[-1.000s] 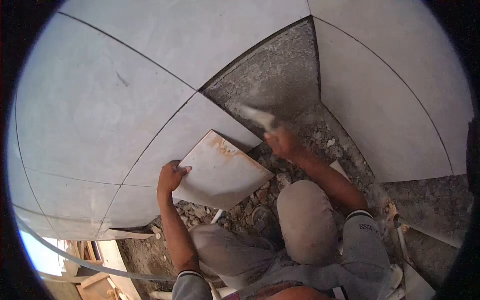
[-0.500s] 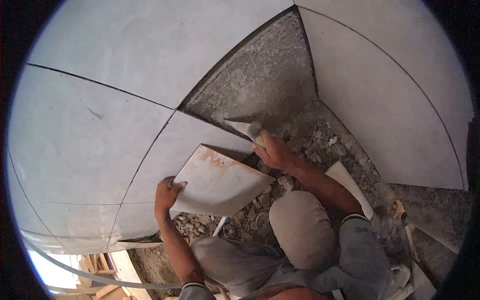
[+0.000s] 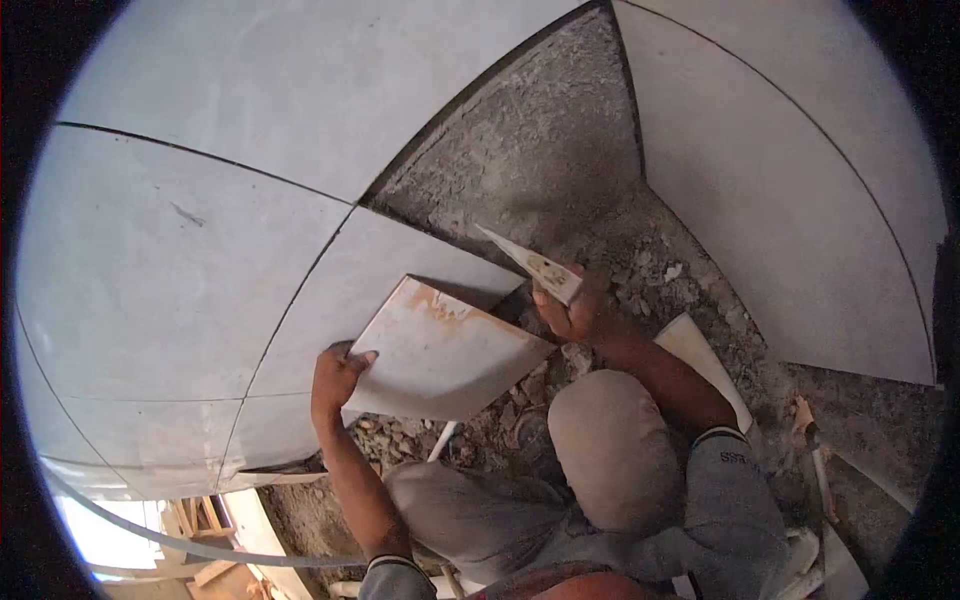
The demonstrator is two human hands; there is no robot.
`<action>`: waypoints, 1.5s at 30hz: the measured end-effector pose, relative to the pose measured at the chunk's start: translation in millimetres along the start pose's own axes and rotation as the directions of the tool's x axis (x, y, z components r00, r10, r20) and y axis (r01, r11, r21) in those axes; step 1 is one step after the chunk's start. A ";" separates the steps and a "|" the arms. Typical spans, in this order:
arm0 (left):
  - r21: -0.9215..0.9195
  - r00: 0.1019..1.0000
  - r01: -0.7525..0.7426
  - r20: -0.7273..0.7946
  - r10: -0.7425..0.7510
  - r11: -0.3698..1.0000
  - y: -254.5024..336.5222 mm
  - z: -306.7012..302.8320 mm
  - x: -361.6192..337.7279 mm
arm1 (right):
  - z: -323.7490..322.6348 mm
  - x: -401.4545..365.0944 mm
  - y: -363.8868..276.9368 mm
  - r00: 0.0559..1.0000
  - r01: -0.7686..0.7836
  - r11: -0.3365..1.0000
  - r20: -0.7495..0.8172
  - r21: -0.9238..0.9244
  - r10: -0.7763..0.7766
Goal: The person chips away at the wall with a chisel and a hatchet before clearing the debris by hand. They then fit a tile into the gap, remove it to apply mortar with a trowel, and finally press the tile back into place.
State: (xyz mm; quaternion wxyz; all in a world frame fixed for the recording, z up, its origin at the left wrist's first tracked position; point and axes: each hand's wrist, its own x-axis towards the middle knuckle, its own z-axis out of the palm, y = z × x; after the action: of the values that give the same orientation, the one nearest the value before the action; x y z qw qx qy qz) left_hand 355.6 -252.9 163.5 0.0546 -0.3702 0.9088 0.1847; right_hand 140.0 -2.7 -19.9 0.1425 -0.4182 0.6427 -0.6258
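Note:
My left hand [image 3: 340, 378] grips the left edge of a pale tile [image 3: 440, 355], thumb on its face and fingers behind. Orange-brown smears run along the tile's upper edge. Between the thumb and fingers of my right hand [image 3: 570, 310] is a narrow, pointed tile shard [image 3: 540, 268], its tip aimed up and left. That tip overlaps the lower border of a bare patch of rough grey mortar [image 3: 530, 130], which lies among large fitted tiles [image 3: 230, 70].
Rubble [image 3: 655, 260] lies beyond my right hand and below the held tile. Beside my right forearm rests a white tile piece [image 3: 705, 365]. My bent knee [image 3: 615, 450] is close to the held tile. A grey hose [image 3: 200, 547] curves across the lower left.
My right hand has drawn down and right, turning the shard so its broad, stained face shows. The tile in my left hand has barely shifted.

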 end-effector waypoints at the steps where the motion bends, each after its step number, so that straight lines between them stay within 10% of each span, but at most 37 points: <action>1: -0.008 1.000 -0.010 -0.003 0.010 1.000 2.6 -0.5 2.3 | 5.2 -0.7 3.7 0.993 0.113 0.990 -0.047 0.084 -0.109; 3: -0.018 0.999 -0.033 -0.019 0.033 0.999 3.0 -0.4 2.1 | 14.8 16.5 12.0 0.994 -0.009 0.977 -0.111 -0.213 -0.016; 7: 0.054 0.995 -0.069 -0.064 0.073 0.996 -16.7 5.6 2.2 | 2.2 -1.6 -14.4 0.994 -0.093 0.988 -0.062 -0.125 0.086; 9: -0.014 0.999 -0.043 -0.020 0.043 0.999 -3.2 0.5 5.1 | 0.8 1.2 -11.7 0.956 0.212 0.977 -0.213 0.023 -0.203; 16: 0.095 0.996 -0.078 -0.043 0.082 0.992 1.6 -0.3 3.9 | 1.4 0.7 -16.7 0.976 -0.207 0.974 0.045 -0.096 0.212; 19: 0.025 0.999 -0.047 -0.019 0.048 0.999 5.0 -1.1 2.3 | 11.0 -7.7 4.3 0.985 0.074 0.996 -0.154 -0.055 -0.082; 28: -0.062 1.000 -0.006 -0.011 0.005 0.998 -0.4 2.9 2.2 | 1.6 -6.6 -0.6 0.991 -0.121 0.976 0.033 -0.180 0.129; 33: -0.035 0.976 -0.179 -0.133 0.173 0.983 -5.1 4.6 8.0 | -2.4 8.2 -2.3 0.988 -0.086 0.994 -0.131 -0.068 0.076; 40: -0.054 1.000 -0.012 -0.013 0.011 0.998 -6.5 2.9 2.2 | -0.7 5.0 4.0 0.993 0.072 0.991 -0.089 -0.112 -0.082; 42: -0.025 0.998 -0.055 -0.044 0.054 0.998 -5.8 -1.3 10.7 | -7.0 14.8 -7.6 0.983 -0.166 0.976 0.059 -0.142 0.176; 45: 0.072 0.996 -0.083 -0.021 0.084 0.994 -5.8 1.5 7.0 | -6.6 -3.1 -13.7 0.994 -0.113 0.993 -0.006 -0.041 0.113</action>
State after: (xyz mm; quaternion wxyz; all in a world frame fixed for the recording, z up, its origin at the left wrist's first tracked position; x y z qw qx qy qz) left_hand 354.5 -260.7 158.7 0.0491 -0.3318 0.9300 0.1502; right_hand 142.2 5.9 -7.2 0.1679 -0.3829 0.6785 -0.6039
